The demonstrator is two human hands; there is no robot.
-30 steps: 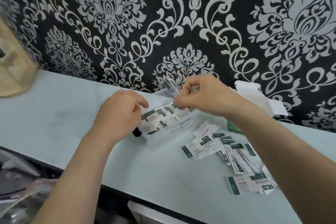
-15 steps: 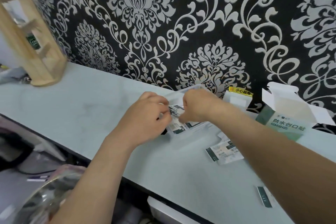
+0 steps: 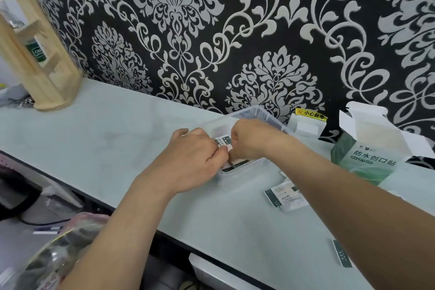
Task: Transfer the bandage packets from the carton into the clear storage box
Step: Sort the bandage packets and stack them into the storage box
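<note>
The clear storage box (image 3: 255,112) stands on the pale counter near the wall. Both hands meet over its near-left corner. My left hand (image 3: 193,160) and my right hand (image 3: 249,141) have curled fingers on white-and-green bandage packets (image 3: 223,141) sticking up between them inside the box. The green and white carton (image 3: 366,160) stands open to the right of the box. Loose packets (image 3: 286,198) lie on the counter in front of the carton, partly hidden by my right forearm, and one more packet (image 3: 342,256) lies near the front edge.
A wooden rack (image 3: 35,59) stands at the far left of the counter (image 3: 117,139). A small white box with a yellow label (image 3: 308,122) leans against the patterned wall. Below the counter's front edge are a plastic bag (image 3: 58,254) and clutter.
My right hand came down from above the box with packets and now sits low inside it against my left hand. The view shifted left, bringing the carton and rack into sight.
</note>
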